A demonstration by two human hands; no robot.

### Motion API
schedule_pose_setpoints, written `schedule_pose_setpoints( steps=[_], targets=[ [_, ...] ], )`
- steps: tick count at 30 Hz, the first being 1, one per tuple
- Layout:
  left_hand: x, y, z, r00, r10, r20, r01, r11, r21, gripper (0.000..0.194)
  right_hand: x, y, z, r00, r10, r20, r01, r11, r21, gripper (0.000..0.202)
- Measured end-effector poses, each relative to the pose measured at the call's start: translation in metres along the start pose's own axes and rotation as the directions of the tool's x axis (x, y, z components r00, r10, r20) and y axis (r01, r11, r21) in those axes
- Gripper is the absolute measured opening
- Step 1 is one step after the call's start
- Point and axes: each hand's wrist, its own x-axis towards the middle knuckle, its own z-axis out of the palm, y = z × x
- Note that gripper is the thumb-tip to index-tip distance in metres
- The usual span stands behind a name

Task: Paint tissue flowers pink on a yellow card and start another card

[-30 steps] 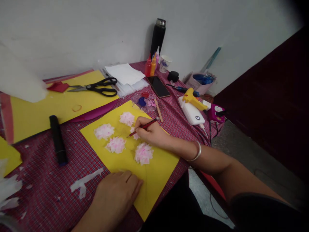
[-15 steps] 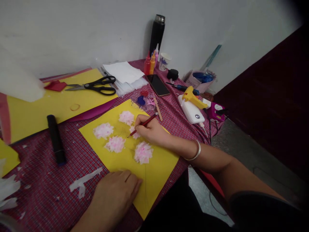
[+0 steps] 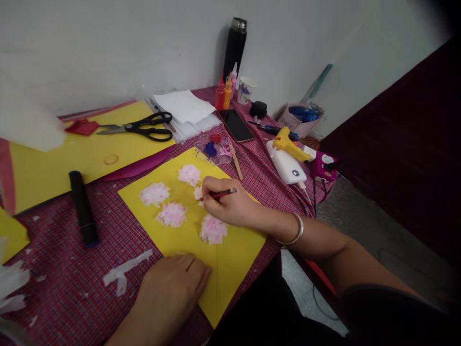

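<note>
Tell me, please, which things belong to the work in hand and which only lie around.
Apparently in use:
pencil in right hand
yellow sheet, left hand on its edge
pink-white paper flowers

Apparently lying around:
scissors
smartphone
glue gun
paper cup

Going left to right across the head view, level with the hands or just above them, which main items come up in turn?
Torn white paper, black marker, left hand, right hand holding a pencil, yellow glue gun, purple power socket.
</note>
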Motion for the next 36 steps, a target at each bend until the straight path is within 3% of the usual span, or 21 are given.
schedule_pose_setpoints(
  steps=[5, 11, 20, 24, 30, 36],
  targets=[
    [-0.004, -0.001, 0.003, 1.0, 0.021, -0.011, -0.021, 1.0, 0.016, 0.029, 0.003, 0.012, 0.004, 1.0, -0.023, -0.019, 0.025, 0.988, 0.155, 0.007],
    [-0.004, 0.0, 0.003, 1.0, 0.007, -0.024, -0.007, 1.0, -0.001, 0.03, 0.006, 0.015, 0.004, 0.999, -0.024, 0.047, 0.016, 0.985, 0.174, 0.007],
    [0.001, 0.0, 0.001, 0.999, 0.002, -0.051, -0.003, 1.0, -0.02, 0.037, 0.005, 0.017, 0.002, 1.0, 0.0, 0.006, -0.001, 0.988, 0.153, 0.007],
    [0.0, 0.0, 0.001, 0.999, -0.024, -0.04, 0.022, 0.998, -0.052, 0.037, 0.004, 0.01, -0.002, 1.0, 0.016, -0.016, -0.011, 0.966, 0.258, 0.007],
    [-0.002, 0.001, 0.0, 0.998, -0.044, -0.044, 0.04, 0.997, -0.072, 0.036, 0.003, 0.0, -0.002, 0.991, 0.003, 0.132, -0.053, 0.924, 0.378, 0.006],
    [-0.003, 0.0, 0.0, 0.999, -0.034, -0.037, 0.032, 0.997, -0.075, 0.037, 0.003, -0.001, 0.0, 0.987, -0.011, 0.163, -0.052, 0.924, 0.379, 0.009]
  ],
)
